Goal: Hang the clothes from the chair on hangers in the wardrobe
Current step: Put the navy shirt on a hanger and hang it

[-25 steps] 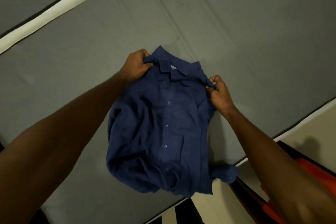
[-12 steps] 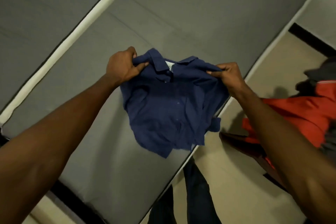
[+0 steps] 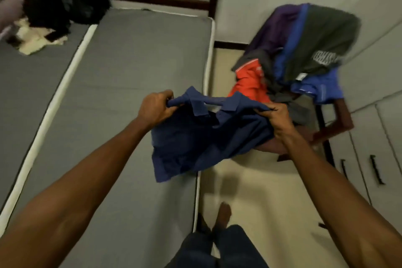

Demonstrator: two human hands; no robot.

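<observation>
Our left hand (image 3: 155,109) and right hand (image 3: 276,118) each pinch a shoulder of the navy shirt (image 3: 204,137), held up over the mattress (image 3: 130,85) edge. Chair (image 3: 339,119) stays piled. Next we likely need a hanger; none visible.

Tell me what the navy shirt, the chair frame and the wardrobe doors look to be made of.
Navy shirt: thin woven cloth, probably cotton, matte; it crumples and drapes limply between the left hand and right hand. Chair frame: likely wood, dark reddish-brown with a slight sheen, though blurred. Wardrobe doors: smooth pale panels, perhaps painted or laminated board; dark handles, material unclear.
</observation>
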